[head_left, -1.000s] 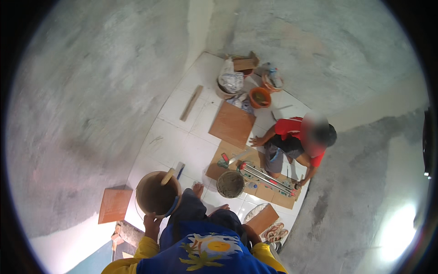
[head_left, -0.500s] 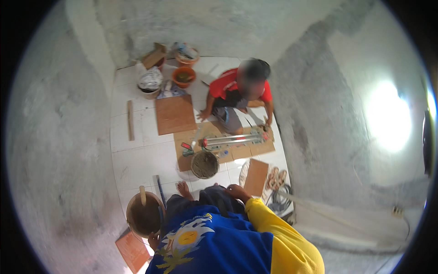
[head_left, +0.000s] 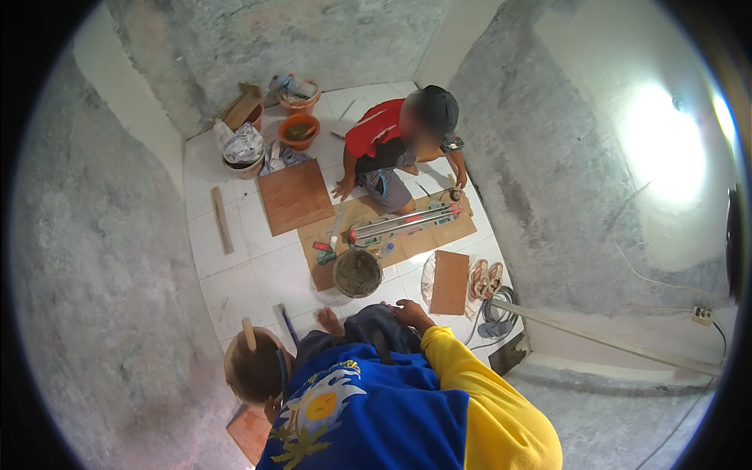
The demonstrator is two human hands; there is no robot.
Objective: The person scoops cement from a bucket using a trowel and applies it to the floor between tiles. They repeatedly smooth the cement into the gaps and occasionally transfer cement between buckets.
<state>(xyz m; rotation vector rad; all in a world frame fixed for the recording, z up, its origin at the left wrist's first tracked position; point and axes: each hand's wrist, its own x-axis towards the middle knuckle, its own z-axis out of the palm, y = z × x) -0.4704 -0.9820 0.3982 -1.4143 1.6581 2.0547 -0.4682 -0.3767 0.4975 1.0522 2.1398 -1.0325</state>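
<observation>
Head view, looking steeply down into a small room with rough grey plastered walls and a white tiled floor (head_left: pixel 235 290). The wearer is seen from above in a blue shirt with one yellow sleeve. The right hand (head_left: pixel 409 312) is rested on the dark-trousered knee, fingers loosely curled downward and slightly apart, nothing held. The left hand (head_left: pixel 272 407) is mostly hidden below a brown bucket (head_left: pixel 252 368); it appears to be at the bucket's rim, but whether its fingers are closed on it cannot be told. The bucket is held at the wearer's left side, just beside the shirt, with a pale wooden handle (head_left: pixel 248 333) standing up out of it. A bare foot (head_left: pixel 329 319) is set on the tiles just ahead of the knee. A round pail of grey mortar (head_left: pixel 358 272) is stood near that foot, on a brown cardboard sheet (head_left: pixel 439 233). On the same sheet a long tile cutter (head_left: pixel 405 223) with red ends is laid. A second person in a red shirt (head_left: pixel 374 129) is crouched beyond it, one hand pressed flat on the cardboard. A brown tile (head_left: pixel 294 196) lies to that person's side, another brown tile (head_left: pixel 450 282) near a pair of sandals (head_left: pixel 486 278). Two orange buckets (head_left: pixel 298 129) and a white sack-filled pail (head_left: pixel 243 149) are grouped against the far wall. A wooden strip (head_left: pixel 222 219) lies on the tiles at left.
</observation>
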